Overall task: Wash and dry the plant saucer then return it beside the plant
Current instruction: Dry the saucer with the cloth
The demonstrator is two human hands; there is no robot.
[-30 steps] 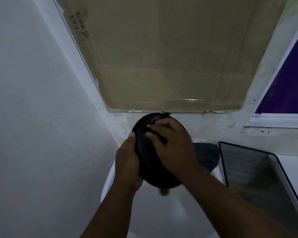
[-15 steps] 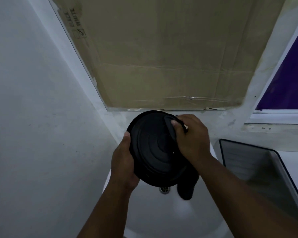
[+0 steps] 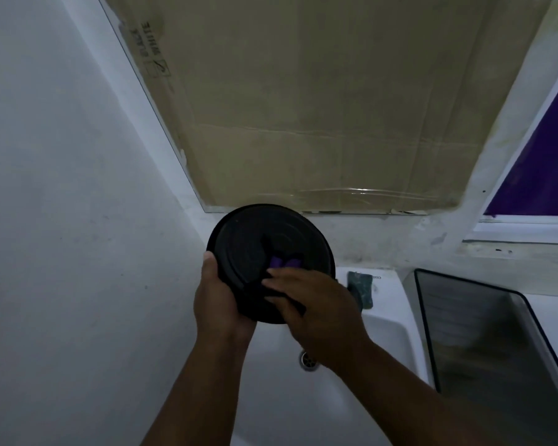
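The round black plant saucer (image 3: 255, 239) is tilted up above a white sink (image 3: 384, 336), its ribbed face toward me. My left hand (image 3: 218, 304) grips its left lower rim, thumb on the front. My right hand (image 3: 316, 304) presses a dark cloth (image 3: 282, 262) with a purple patch against the saucer's lower right part. The saucer's lower edge is hidden behind my hands.
The sink's drain (image 3: 309, 360) shows below my hands. A dark green item (image 3: 363, 286) lies on the sink's back ledge. A dark-framed glass panel (image 3: 496, 342) is at the right. Above hangs a mirror covered with cardboard (image 3: 319, 101). A white wall (image 3: 62, 220) is to the left.
My right hand slid the cloth from the saucer's upper right edge down to its lower right part. The saucer stays held up in my left hand.
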